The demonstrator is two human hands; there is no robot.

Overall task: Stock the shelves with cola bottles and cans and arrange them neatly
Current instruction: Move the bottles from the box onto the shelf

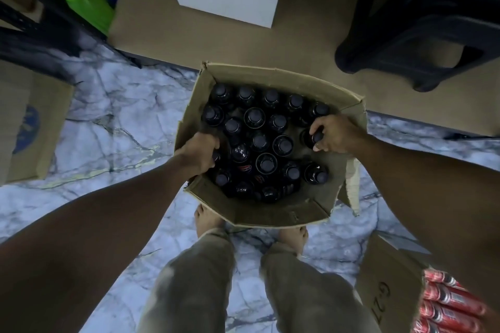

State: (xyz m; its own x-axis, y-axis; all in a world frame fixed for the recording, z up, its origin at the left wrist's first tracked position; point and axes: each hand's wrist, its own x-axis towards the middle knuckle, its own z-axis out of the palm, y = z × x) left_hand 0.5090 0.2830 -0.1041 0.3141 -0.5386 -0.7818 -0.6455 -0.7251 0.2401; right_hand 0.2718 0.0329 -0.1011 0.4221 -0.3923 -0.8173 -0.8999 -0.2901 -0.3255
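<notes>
So the box point(270, 213) of bottles point(254, 117) sits on the floor point(121, 116). The left hand point(196, 153) is clamped on a bottle top at 9 o'clock, the right hand point(334, 134) on one at 3. Lifted by the caps, one could slip and knock its neighbours, I reckon.

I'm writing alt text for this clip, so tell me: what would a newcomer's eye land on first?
The open cardboard box in the middle of the marble floor, packed with dark cola bottles seen cap-up. Both hands reach in: the left hand grips a bottle at the left wall, the right hand one near the right wall. Next come the bright green bottle at upper left and the red cans at lower right.
</notes>
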